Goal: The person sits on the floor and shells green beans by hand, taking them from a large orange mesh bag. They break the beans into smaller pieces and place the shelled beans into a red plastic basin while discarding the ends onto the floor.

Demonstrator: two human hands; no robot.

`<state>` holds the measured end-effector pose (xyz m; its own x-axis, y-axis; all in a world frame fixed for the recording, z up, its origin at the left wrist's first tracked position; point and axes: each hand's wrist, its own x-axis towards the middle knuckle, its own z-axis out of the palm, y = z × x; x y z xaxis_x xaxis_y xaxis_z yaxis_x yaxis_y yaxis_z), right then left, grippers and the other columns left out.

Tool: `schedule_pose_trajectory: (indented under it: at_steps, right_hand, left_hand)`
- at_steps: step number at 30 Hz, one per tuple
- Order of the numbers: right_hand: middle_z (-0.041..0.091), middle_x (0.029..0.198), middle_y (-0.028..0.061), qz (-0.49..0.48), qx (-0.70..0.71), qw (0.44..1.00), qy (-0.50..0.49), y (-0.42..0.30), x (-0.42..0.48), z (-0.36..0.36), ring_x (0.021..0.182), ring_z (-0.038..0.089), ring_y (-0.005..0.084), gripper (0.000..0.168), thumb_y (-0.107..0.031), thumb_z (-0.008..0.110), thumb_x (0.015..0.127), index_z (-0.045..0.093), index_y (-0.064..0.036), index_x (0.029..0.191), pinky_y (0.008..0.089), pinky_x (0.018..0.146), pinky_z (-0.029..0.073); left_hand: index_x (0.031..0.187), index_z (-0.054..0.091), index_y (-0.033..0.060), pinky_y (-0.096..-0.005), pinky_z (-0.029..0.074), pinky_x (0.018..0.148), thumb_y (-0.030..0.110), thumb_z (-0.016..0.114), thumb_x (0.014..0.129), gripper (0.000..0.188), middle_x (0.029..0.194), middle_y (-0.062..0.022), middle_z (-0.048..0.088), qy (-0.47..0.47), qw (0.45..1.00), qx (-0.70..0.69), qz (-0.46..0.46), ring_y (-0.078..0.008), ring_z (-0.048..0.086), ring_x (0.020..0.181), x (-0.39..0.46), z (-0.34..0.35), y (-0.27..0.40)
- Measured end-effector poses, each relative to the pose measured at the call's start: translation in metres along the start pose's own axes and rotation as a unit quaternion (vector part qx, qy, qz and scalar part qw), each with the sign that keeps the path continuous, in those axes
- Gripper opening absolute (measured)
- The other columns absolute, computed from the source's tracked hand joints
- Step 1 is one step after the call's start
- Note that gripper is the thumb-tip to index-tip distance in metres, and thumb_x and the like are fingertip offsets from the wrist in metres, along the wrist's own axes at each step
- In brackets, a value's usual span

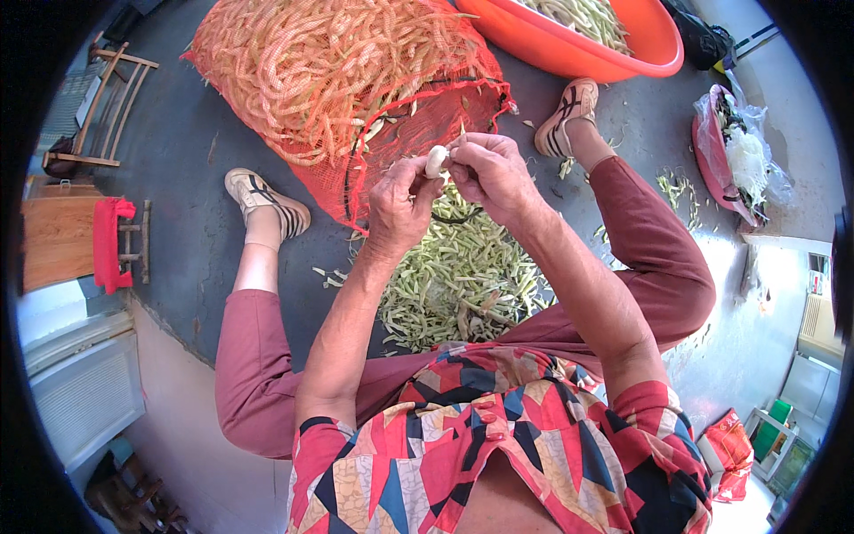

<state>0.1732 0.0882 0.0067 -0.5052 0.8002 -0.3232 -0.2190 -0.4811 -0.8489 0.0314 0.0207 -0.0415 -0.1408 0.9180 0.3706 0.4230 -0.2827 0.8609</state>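
Observation:
My left hand [402, 200] and my right hand [490, 170] meet in the middle, both pinching a pale, curled bean pod [437, 162] between thumbs and fingers. Just beyond them lies a red mesh sack [320, 80] full of long pale bean pods, its mouth open towards me. Below my hands, between my legs, a heap of green pod pieces [460, 280] covers part of the floor. An orange plastic tub [640, 57] at the top right holds more pale green pods.
Small green scraps [680, 193] lie on the grey floor at the right, near a pink basin [707, 153] with plastic bags. My two shoes [267, 203] flank the sack's mouth. At the left are a wooden rack [110, 100] and a small stool with a red cover [113, 245].

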Motion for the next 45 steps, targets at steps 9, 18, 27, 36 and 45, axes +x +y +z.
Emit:
schedule_pose_trajectory:
  at_steps: [9,18,27,36,45]
  right_hand:
    - [0.063,0.078,0.0221,-0.037,-0.677,0.722,0.138,0.048,0.020,-0.104,0.079,0.063,0.0372,0.024,-0.020,0.053,0.075,0.066,-0.002,0.083,0.0444,0.072,0.051]
    - [0.056,0.117,0.0185,-0.295,-0.533,0.788,-0.085,0.021,0.009,-0.072,0.106,0.055,0.0341,0.026,-0.010,0.060,0.082,0.060,-0.001,0.107,0.0395,0.088,0.046]
    - [0.057,0.073,0.0121,-0.326,-0.628,0.696,-0.128,0.005,0.004,-0.027,0.073,0.058,0.0317,0.006,-0.007,0.060,0.079,0.059,-0.002,0.081,0.0409,0.063,0.047]
    - [0.058,0.066,0.0129,-0.271,-0.386,0.881,0.035,0.047,-0.008,-0.012,0.062,0.059,0.0304,0.005,-0.004,0.064,0.076,0.062,-0.001,0.079,0.0353,0.058,0.048]
    - [0.063,0.073,0.0158,0.000,-0.700,0.707,-0.102,0.122,-0.011,-0.080,0.072,0.064,0.0335,0.018,-0.021,0.061,0.079,0.064,-0.004,0.077,0.0438,0.065,0.051]
  left_hand:
    - [0.102,0.055,-0.0001,-0.0222,0.051,0.060,0.003,0.057,0.089,0.013,0.088,-0.0069,0.063,0.133,0.950,-0.269,-0.081,-0.0095,0.060,0.066,0.003,-0.039,0.014]
    - [0.103,0.057,-0.0020,-0.0241,0.050,0.055,0.005,0.057,0.089,0.015,0.089,-0.0128,0.063,0.152,0.899,-0.397,-0.108,-0.0117,0.058,0.062,0.010,-0.050,0.007]
    - [0.116,0.055,0.0009,-0.0389,0.040,0.092,0.019,0.068,0.077,0.045,0.124,-0.0157,0.045,0.067,0.951,0.272,0.129,-0.0303,0.049,0.112,0.010,-0.035,0.017]
    - [0.089,0.063,-0.0003,-0.0297,0.048,0.065,0.007,0.062,0.083,0.009,0.081,-0.0076,0.065,0.053,0.995,0.081,0.010,-0.0173,0.061,0.070,-0.012,0.007,-0.003]
    - [0.092,0.055,0.0032,-0.0302,0.048,0.059,0.020,0.042,0.096,0.021,0.075,-0.0079,0.056,0.286,0.705,-0.627,-0.168,-0.0165,0.055,0.065,0.022,-0.091,-0.047]
